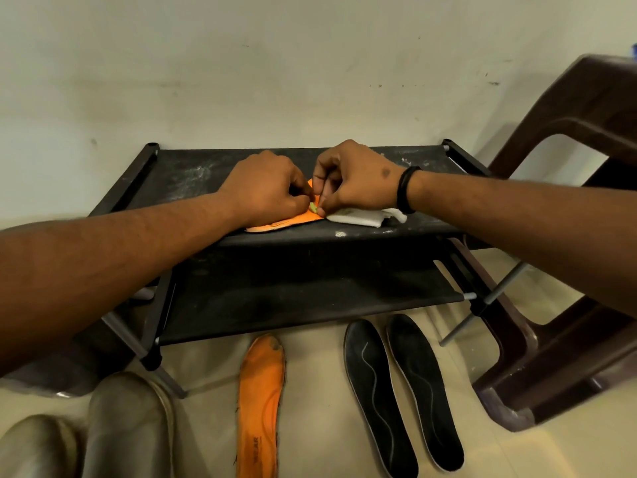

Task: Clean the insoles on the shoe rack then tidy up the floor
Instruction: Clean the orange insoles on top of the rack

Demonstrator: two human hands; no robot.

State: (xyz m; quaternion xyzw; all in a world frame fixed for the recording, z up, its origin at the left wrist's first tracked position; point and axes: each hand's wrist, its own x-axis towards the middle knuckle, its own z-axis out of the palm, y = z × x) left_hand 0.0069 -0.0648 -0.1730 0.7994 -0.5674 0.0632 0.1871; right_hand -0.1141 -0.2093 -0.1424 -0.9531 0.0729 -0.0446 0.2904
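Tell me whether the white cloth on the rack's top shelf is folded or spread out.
Folded. The white cloth lies as a compact, thick pad on the black fabric shelf, beside the orange insole.

On the top shelf of the shoe rack (179,181) you have bare fabric left of your hands; a white cloth (362,217) blocks the front right. On the floor, the orange insole (260,405) and two black insoles (403,395) leave open strips between them — a brown chair (565,236) walls off the right, and grey shoes (127,426) crowd the near left.
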